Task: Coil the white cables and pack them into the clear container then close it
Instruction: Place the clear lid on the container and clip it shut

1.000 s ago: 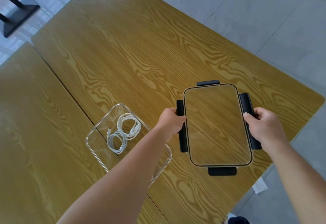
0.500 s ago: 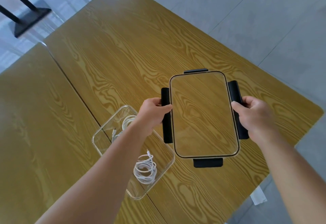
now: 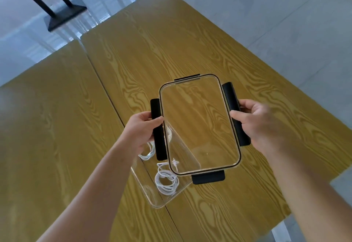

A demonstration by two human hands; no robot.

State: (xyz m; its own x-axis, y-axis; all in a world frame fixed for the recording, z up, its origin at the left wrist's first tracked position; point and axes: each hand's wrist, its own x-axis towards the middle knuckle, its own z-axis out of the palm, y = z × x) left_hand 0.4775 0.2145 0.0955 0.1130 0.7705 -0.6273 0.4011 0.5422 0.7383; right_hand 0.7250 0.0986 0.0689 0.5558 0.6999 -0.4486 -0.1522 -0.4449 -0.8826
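I grip the clear rectangular lid with black latches [image 3: 200,125] by its long sides, left hand [image 3: 142,131] and right hand [image 3: 255,121], above the clear plastic container [image 3: 152,194]. Coiled white cables [image 3: 167,182] lie inside it. Risk: the lid lands skewed or pinches a cable plug sticking up.

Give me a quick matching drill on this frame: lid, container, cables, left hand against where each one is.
Things:
1. lid
2. container
3. cables
4. left hand

Places:
A. coiled inside the container
B. gripping the lid's left black clip
C. held in the air by both hands
D. open, on the table, partly under the lid

Pairs: 1-C, 2-D, 3-A, 4-B
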